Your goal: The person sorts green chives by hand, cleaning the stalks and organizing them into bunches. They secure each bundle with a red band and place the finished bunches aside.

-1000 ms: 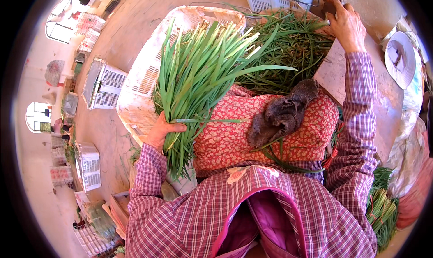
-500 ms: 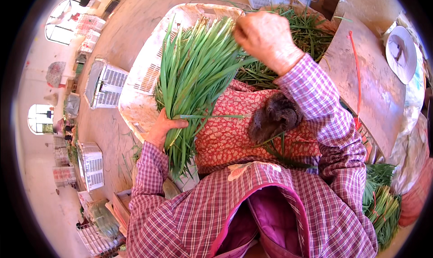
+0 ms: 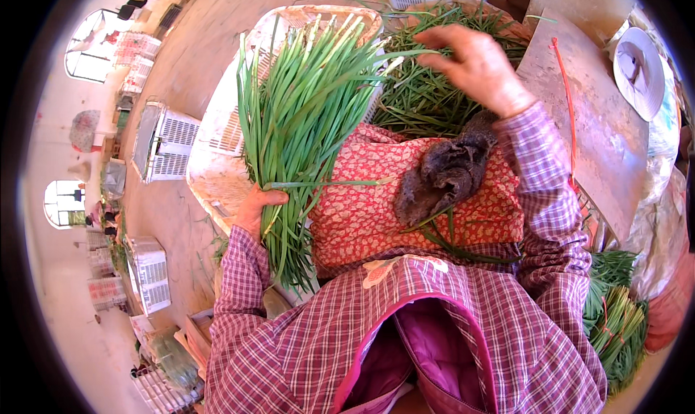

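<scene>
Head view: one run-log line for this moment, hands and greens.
left hand: shut on bundle of green stalks | right hand: open, fingertips at the bundle's leaf tips | lap: red patterned cloth, grey rag

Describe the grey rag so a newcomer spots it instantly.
Start at the red floral cloth spread over the person's lap in mid-picture. On its upper right part, just below the right hand, lies the grey rag, crumpled. It is the only dull, dark, fuzzy thing among bright green leaves and patterned fabric.
</scene>
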A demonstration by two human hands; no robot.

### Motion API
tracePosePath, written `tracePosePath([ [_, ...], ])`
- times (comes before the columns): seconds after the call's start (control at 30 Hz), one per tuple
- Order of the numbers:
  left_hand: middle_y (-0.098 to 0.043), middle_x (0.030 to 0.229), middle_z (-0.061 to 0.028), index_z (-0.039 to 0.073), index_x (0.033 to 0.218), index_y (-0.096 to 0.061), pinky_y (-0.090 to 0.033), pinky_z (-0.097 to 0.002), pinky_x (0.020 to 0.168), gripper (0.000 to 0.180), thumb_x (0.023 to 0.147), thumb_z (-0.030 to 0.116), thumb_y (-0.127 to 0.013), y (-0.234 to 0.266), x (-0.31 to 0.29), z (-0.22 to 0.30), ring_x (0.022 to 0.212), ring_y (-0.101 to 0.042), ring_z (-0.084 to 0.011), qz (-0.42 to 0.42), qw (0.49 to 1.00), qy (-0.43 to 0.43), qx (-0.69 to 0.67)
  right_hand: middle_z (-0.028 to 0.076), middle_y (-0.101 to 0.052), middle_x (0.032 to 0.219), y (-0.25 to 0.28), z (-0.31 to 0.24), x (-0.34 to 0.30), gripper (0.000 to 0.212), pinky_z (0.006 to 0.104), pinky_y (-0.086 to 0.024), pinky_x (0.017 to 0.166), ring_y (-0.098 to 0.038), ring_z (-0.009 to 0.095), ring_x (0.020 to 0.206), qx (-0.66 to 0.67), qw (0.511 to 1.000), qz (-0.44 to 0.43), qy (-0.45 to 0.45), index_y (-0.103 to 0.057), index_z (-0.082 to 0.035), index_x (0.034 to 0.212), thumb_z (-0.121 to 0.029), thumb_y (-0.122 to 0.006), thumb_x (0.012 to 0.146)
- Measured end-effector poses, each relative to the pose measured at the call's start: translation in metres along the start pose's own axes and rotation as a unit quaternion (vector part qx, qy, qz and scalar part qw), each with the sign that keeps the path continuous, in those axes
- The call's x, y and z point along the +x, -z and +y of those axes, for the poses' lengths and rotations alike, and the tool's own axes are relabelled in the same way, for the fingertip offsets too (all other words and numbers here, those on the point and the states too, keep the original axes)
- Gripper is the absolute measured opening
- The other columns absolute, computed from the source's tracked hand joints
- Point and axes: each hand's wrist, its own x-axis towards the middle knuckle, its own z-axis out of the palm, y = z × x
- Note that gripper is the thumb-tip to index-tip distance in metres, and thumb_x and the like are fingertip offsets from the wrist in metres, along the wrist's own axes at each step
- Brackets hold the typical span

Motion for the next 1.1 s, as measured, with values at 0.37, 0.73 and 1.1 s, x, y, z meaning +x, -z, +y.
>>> tracePosePath([
  [0.37, -0.063, 0.114, -0.0233, -0.007, 0.129, -0.048, -0.059, -0.0465, 0.081, 0.063, 0.068, 0.006, -0.058, 0.003, -0.002, -0.002, 0.093, -0.067, -0.0351, 0.021, 0.999, 0.023, -0.028, 0.013, -0.061, 0.083, -0.073, -0.051, 0.015, 0.018, 0.0433, -0.053, 0.066, -0.065, 0.032, 0.074, 0.063, 0.998, -0.008, 0.015, -0.061, -0.010, 0.103, -0.023, -0.062, 0.090],
  [0.73, -0.064, 0.111, -0.0236, -0.008, 0.128, -0.049, -0.060, -0.0442, 0.079, 0.062, 0.068, 0.004, -0.057, -0.002, -0.003, -0.004, 0.092, -0.068, -0.0339, 0.023, 0.998, 0.037, -0.051, 0.006, -0.067, 0.092, -0.002, 0.072, 0.003, 0.016, 0.0403, -0.054, 0.074, -0.066, 0.028, 0.086, -0.199, 0.966, 0.064, -0.154, -0.064, -0.017, 0.105, -0.025, -0.059, 0.092],
  [1.1, -0.065, 0.109, -0.0222, -0.008, 0.126, -0.053, -0.058, -0.0429, 0.082, 0.058, 0.068, -0.001, -0.054, 0.007, -0.001, -0.006, 0.092, -0.067, -0.0337, 0.033, 0.997, 0.034, -0.066, 0.014, -0.069, 0.082, -0.040, -0.060, 0.038, 0.045, 0.0422, -0.054, 0.075, -0.069, 0.026, 0.082, 0.033, 0.965, -0.156, -0.209, -0.075, -0.017, 0.095, -0.057, -0.059, 0.085],
])
